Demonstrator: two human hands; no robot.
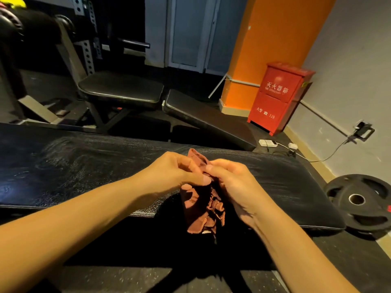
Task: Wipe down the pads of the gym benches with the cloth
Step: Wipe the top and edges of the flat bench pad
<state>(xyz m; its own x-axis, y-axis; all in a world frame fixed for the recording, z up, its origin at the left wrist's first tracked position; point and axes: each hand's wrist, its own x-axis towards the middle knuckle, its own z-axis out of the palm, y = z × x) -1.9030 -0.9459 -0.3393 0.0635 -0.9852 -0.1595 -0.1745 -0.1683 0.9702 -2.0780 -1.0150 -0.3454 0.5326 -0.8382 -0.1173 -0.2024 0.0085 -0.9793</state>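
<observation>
Cloth (202, 205) hangs bunched (both hands pinching) between left hand (175, 172) and right hand (230, 182).

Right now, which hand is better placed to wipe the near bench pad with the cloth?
Right hand, probably: most of the cloth bunches against its palm; the left hand only pinches it.

You were in a gym. A black padded bench (120, 87) stood on dark speckled flooring (127, 275), a weight plate (338, 193) lay nearby, and a perforated steel rack (87, 53) rose behind.
</observation>
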